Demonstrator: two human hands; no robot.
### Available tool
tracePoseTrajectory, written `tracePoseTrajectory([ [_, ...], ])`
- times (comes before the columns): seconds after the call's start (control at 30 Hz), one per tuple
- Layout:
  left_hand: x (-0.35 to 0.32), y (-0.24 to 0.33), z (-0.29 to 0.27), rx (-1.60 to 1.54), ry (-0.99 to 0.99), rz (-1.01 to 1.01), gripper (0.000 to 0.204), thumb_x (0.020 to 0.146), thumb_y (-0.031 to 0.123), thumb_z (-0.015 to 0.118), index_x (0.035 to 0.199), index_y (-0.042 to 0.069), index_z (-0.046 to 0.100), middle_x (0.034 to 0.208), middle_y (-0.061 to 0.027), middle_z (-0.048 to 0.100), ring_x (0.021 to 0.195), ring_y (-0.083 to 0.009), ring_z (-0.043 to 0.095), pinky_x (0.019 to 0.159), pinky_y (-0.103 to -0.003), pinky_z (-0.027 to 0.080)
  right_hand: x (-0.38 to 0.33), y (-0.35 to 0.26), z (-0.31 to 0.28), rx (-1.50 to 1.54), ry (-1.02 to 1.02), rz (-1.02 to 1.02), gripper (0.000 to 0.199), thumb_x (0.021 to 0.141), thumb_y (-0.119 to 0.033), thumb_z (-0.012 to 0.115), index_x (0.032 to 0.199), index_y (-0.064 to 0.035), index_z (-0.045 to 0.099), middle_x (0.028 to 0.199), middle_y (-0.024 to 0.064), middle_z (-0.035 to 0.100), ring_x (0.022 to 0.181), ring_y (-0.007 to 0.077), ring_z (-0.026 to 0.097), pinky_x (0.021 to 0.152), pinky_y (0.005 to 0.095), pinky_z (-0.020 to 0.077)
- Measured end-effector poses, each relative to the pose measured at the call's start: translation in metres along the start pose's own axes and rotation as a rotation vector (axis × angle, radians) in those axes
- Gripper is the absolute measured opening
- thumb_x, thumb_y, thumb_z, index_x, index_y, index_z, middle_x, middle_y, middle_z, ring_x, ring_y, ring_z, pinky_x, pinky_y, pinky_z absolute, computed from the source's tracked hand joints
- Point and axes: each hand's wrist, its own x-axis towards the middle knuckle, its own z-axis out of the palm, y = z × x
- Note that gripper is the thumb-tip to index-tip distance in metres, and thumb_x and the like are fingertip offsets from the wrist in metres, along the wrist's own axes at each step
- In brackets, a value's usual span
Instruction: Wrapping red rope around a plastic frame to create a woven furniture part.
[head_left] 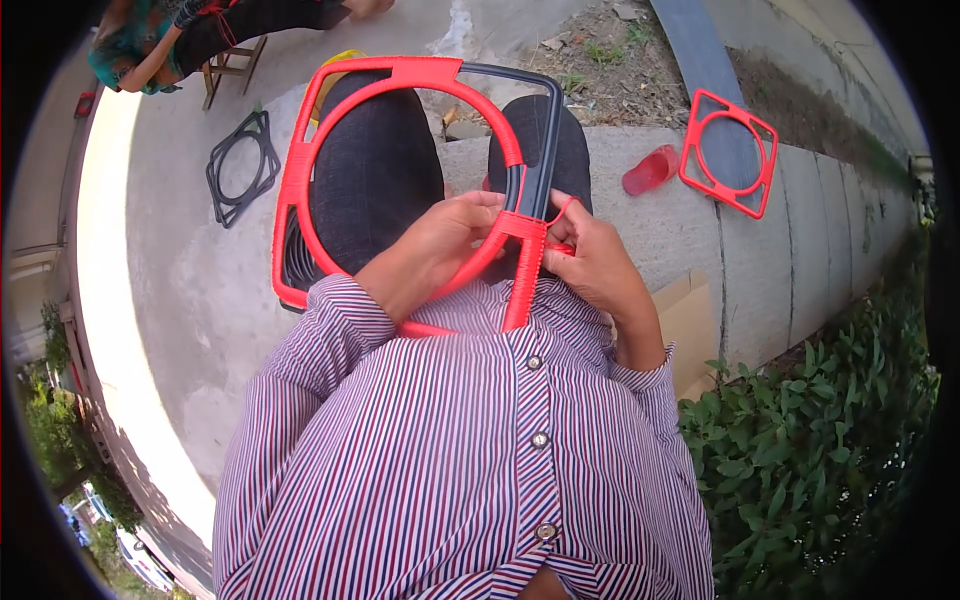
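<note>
other person cut off, left fingers partly hidden

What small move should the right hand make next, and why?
Probably the right hand should draw the red strand snug against the frame: the strand loops out beside it, and black bars just beyond the red wrapping are bare.

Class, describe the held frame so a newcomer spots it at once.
Start at the striped shirt, lower centre. Just above it, the left hand and right hand meet at a ring-centred frame. Unlike the red frame at right or black frame at left, it shows both colours.
</note>
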Motion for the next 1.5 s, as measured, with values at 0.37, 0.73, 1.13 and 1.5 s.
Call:
tracePoseTrajectory([
  [0.37,-0.003,-0.006,-0.008,0.081,-0.042,0.444,0.016,0.096,0.019,0.049,0.087,0.006,0.052,0.069,-0.0011,0.051,0.055,-0.0079,0.042,0.054,-0.022,0.038,0.025,-0.028,0.003,-0.406,0.544,-0.512,0.054,0.072,-0.015,0.074,0.122,-0.007,0.058,0.115,0.0118,0.056,0.112,0.0285,0.05,0.098,0.0362,0.0401],
  [0.73,-0.002,-0.006,-0.008,0.011,-0.038,0.45,0.018,0.094,0.023,0.051,0.098,0.005,0.05,0.066,-0.0007,0.047,0.053,-0.009,0.04,0.049,-0.023,0.034,-0.016,0.003,-0.098,-0.038,-0.158,0.046,0.023,0.078,-0.016,0.069,0.092,0.0017,0.066,0.086,0.0024,0.059,0.081,0.0126,0.056,0.075,0.026,0.0449],
  [1.13,0.006,0.003,0.002,0.093,-0.292,0.193,0.053,0.076,0.004,0.041,0.128,-0.003,0.042,0.1,-0.0134,0.062,0.086,-0.0201,0.062,0.072,-0.032,0.053,-0.022,0.085,-0.093,1.184,0.418,-0.132,0.015,0.095,-0.018,0.056,0.101,-0.0041,0.057,0.06,-0.0037,0.037,0.043,0.0046,0.028,0.046,0.0214,0.0314],
  [1.5,-0.001,0.001,0.003,0.078,-0.138,0.111,0.017,0.086,0.009,0.044,0.098,0.001,0.053,0.082,-0.0138,0.065,0.068,-0.0222,0.066,0.047,-0.03,0.053,-0.038,0.07,-0.065,0.683,0.371,0.028,0.021,0.09,-0.019,0.064,0.075,-0.0096,0.053,0.058,-0.0039,0.047,0.049,0.0043,0.04,0.046,0.0202,0.029],
])
